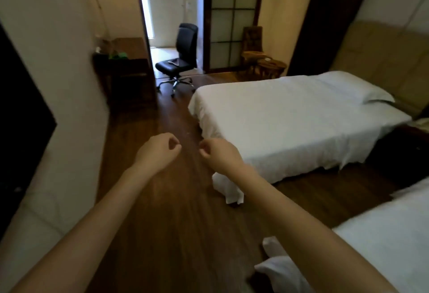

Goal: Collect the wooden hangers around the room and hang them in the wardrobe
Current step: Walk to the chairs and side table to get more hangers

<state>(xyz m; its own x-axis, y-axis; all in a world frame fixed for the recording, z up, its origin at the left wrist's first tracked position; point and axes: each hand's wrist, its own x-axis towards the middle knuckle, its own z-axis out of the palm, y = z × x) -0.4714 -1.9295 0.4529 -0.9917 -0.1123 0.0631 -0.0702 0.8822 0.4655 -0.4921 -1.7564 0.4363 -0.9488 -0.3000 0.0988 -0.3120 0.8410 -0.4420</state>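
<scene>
Both my arms reach forward over the wooden floor in the aisle beside the beds. My left hand [160, 149] has its fingers loosely curled with the thumb touching the forefinger, and it holds nothing. My right hand [218, 153] is curled the same way and is empty too. A small pale object [174, 62] lies on the seat of the black office chair [180, 60] at the far end; it is too blurred to tell whether it is a hanger. No wardrobe shows clearly in this view.
A white bed [290, 118] stands on the right, and a second bed [383, 246] is nearer at the lower right. A dark desk [130, 76] lines the left wall. Wicker chair and round table [267, 62] stand at the back. A dark panel [21, 130] hangs on the left wall.
</scene>
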